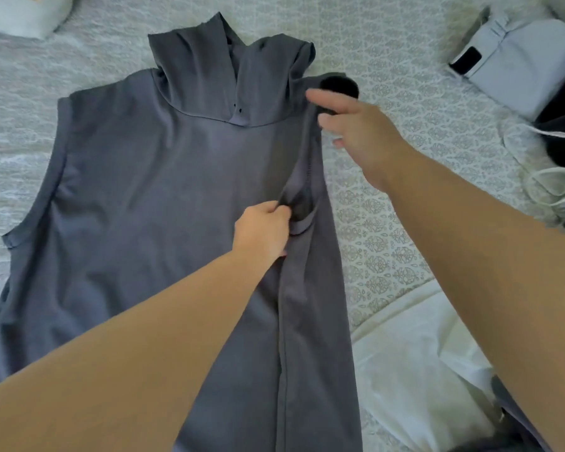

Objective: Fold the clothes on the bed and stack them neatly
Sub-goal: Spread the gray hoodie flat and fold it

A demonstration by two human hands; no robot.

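We see a grey sleeveless turtleneck top spread flat on the patterned bedspread. Our left hand pinches the folded-in armhole edge; our right hand hovers near the shoulder, fingers loosely spread.

Nothing readable came through on my feed: no print, label or number showed on the grey sleeveless top, and the patterned bedspread carried only ornament, no letters I could read.
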